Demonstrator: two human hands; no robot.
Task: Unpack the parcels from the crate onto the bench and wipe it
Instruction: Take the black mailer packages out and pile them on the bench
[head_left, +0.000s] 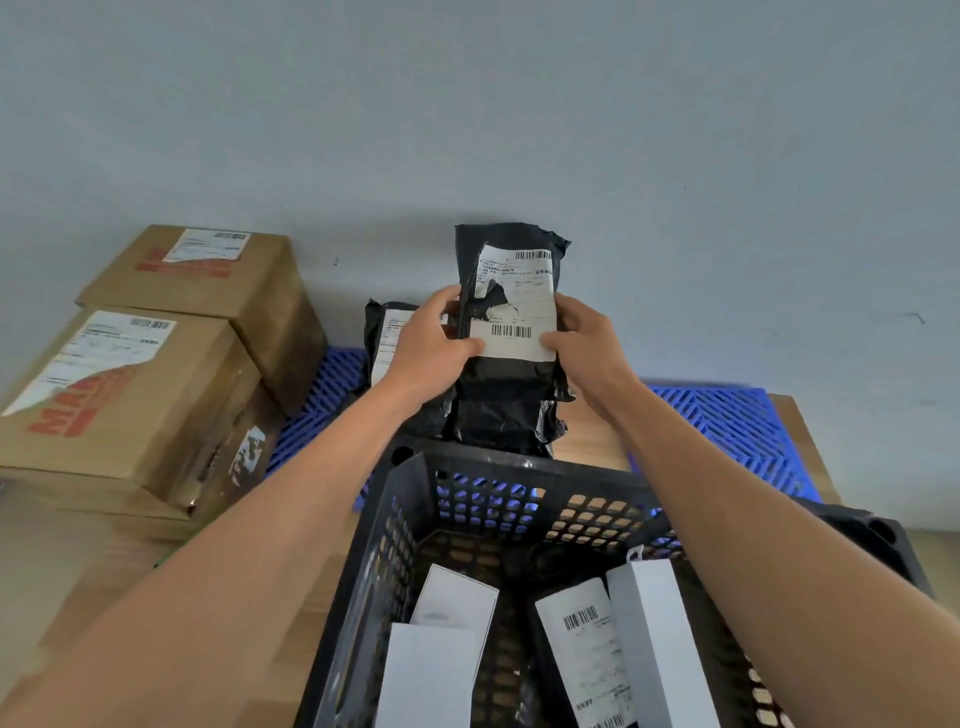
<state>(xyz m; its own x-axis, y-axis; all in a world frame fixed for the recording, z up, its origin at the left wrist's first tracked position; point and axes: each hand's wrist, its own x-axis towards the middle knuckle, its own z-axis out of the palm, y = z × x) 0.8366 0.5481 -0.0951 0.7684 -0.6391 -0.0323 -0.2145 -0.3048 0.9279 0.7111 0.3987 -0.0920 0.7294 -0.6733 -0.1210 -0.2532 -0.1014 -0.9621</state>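
Observation:
A black plastic parcel (506, 395) with a torn white shipping label stands upright beyond the crate's far rim. My left hand (431, 353) grips its left edge and my right hand (582, 343) grips its right edge. Behind my left hand a second black parcel (382, 332) stands on the blue mat. The black perforated crate (498, 467) sits in front of me. Inside it lie several parcels, among them a white one (447, 639), a black one with a barcode label (587, 644) and a grey-white box (660, 634).
Two brown cardboard boxes (130, 395), (208, 280) stand on the left of the wooden bench (587, 431). A blue slatted mat (737, 431) covers the back of the bench against a grey wall (675, 156).

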